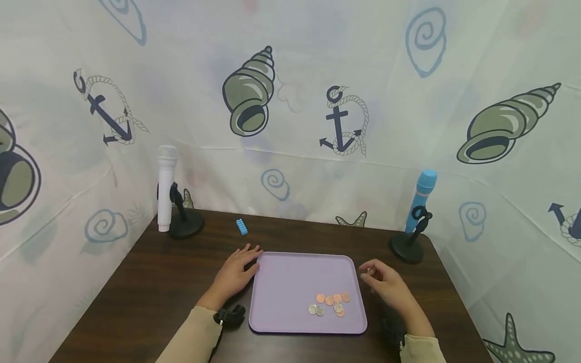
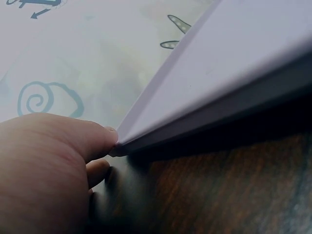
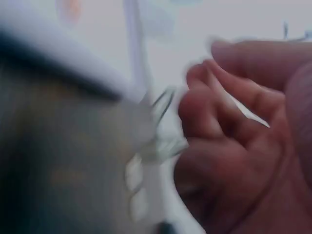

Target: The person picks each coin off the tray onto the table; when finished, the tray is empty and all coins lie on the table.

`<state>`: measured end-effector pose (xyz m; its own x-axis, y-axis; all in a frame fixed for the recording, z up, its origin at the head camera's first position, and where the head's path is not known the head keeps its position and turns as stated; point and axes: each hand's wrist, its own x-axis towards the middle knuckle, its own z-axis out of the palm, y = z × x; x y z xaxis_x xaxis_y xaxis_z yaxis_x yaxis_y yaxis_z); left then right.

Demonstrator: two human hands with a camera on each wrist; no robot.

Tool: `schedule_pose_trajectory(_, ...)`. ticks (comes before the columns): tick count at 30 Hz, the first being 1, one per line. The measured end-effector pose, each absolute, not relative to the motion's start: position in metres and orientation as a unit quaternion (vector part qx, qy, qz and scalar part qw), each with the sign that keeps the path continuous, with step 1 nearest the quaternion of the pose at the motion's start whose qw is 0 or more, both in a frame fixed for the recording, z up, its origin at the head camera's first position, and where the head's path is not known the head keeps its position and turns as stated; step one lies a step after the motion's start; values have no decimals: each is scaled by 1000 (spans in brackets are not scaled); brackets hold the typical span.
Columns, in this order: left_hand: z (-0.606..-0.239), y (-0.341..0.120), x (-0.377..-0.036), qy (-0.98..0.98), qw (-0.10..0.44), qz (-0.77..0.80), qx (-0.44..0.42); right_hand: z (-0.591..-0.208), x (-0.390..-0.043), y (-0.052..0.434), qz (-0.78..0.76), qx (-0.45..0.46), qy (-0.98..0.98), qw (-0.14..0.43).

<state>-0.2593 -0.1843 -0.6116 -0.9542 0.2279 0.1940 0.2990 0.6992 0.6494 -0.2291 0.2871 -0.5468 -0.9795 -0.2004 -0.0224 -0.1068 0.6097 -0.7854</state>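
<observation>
A lilac tray (image 1: 290, 282) lies on the dark wooden table, with several copper coins (image 1: 337, 298) and three silver coins (image 1: 320, 310) in its lower right part. At the tray's left edge my left hand (image 1: 233, 277) rests with fingers extended; its thumb (image 2: 100, 139) touches the rim near a corner in the left wrist view. Just off the right edge hovers my right hand (image 1: 390, 287), fingers loosely bent. The blurred right wrist view shows nothing held between those fingers (image 3: 202, 112).
A small light-blue toy brick (image 1: 242, 227) lies behind the tray. A white microphone (image 1: 166, 186) on a black stand is at back left; a blue microphone (image 1: 419, 199) on another stand is at back right. A patterned curtain (image 1: 290, 191) hangs behind the table.
</observation>
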Motion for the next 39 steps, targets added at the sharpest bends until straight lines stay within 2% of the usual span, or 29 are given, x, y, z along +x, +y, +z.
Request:
schedule_pose_trajectory(4, -613, -184, -260, -922, 48, -357, -140, -525, -215, 263, -344, -188, 911, 124)
schedule_pose_trajectory(8, -613, -184, -259, -922, 49, -358, -142, -520, -206, 249, -276, -212, 925, 153)
schedule_pose_trajectory(15, -615, -183, -256, -920, 45, -366, -134, -530, -205, 240, -275, -203, 929, 144)
schedule_pose_trajectory(23, -612, -184, -258, -921, 41, -363, -134, -547, -219, 237, -272, -195, 936, 112)
schedule_pose_trajectory(39, -609, -183, -258, -922, 46, -356, -143, -554, -229, 244, -294, -196, 929, 110)
